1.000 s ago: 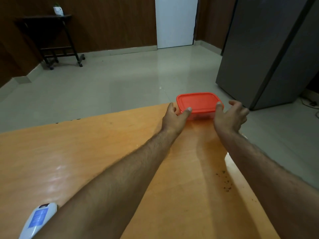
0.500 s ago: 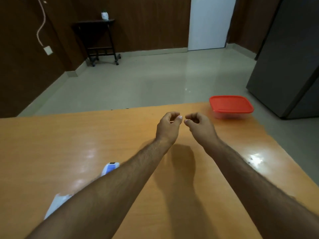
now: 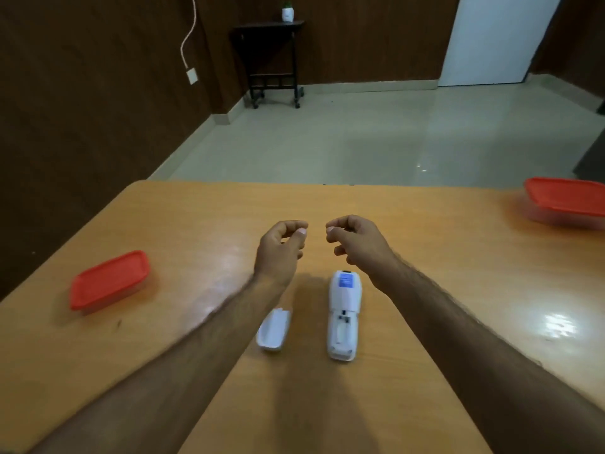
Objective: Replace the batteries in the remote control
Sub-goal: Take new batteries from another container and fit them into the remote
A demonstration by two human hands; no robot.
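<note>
Hovering loosely curled, empty hands (image 3: 314, 244) flank bare table (image 3: 442, 250) beyond remote (image 3: 343, 314).

Bare, hairy forearms, no sleeves

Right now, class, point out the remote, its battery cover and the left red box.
remote (image 3: 344, 314), head view, middle of its back
battery cover (image 3: 273, 328), head view, its centre
left red box (image 3: 109, 279), head view, lid centre
</note>
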